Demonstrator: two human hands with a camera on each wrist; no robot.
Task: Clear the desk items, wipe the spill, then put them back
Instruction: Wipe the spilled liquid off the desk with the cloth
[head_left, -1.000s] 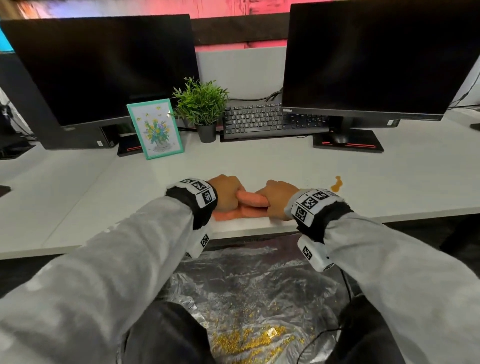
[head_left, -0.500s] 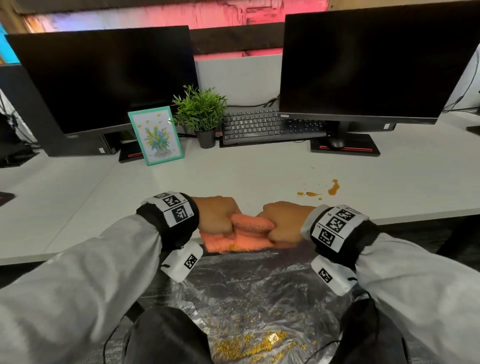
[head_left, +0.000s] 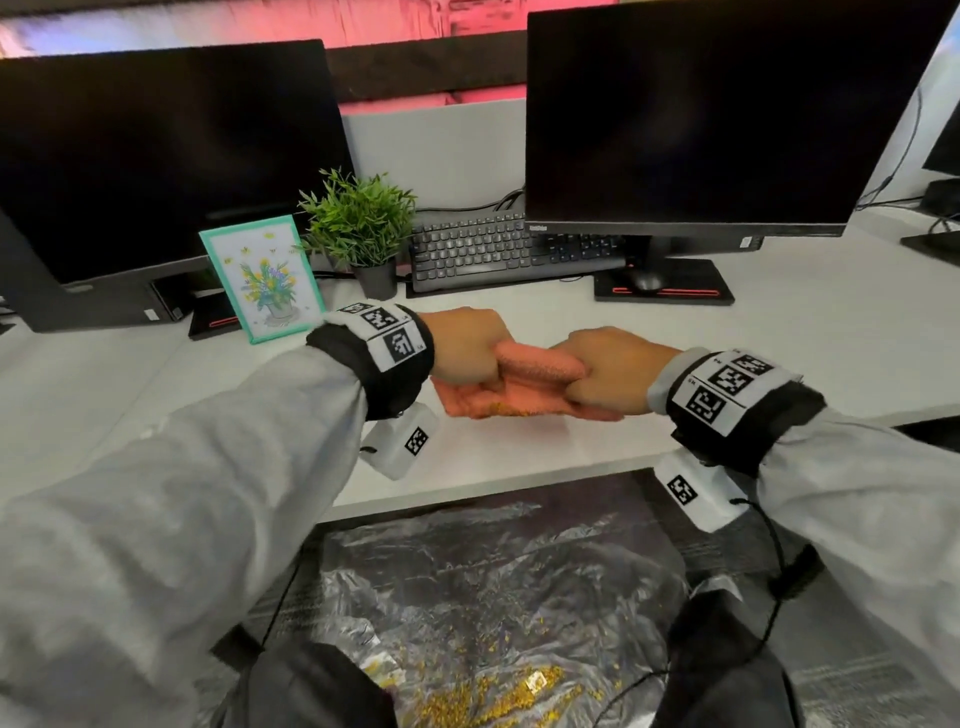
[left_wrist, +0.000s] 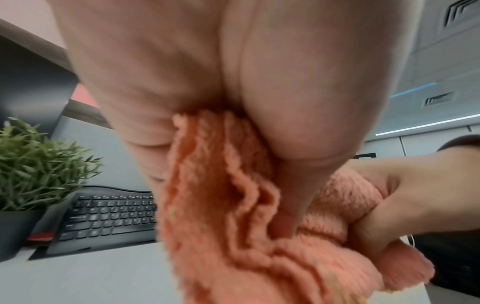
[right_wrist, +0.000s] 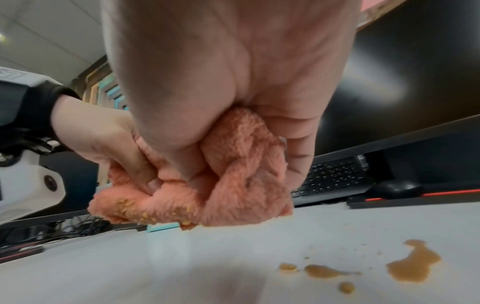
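Both hands hold one bunched orange cloth (head_left: 535, 366) just above the white desk (head_left: 831, 353). My left hand (head_left: 465, 351) grips its left end and my right hand (head_left: 608, 371) grips its right end, fists close together. Yellow crumbs cling to the cloth's underside (right_wrist: 130, 207). In the right wrist view the brown spill (right_wrist: 413, 265) lies on the desk in several blobs, right of the cloth and apart from it. My right arm hides the spill in the head view. A framed flower picture (head_left: 262, 278), a small potted plant (head_left: 363, 228), a keyboard (head_left: 483, 254) and a mouse (head_left: 647, 282) stand at the back.
Two dark monitors (head_left: 701, 114) stand at the back of the desk, the keyboard partly under the right one. Below the desk's front edge a clear plastic sheet (head_left: 493, 571) lies on the floor with yellow crumbs on it.
Both hands have carried the cloth from the desk's front edge, above the plastic sheet, back over the desk top and a little higher. Their grip on the cloth is unchanged.
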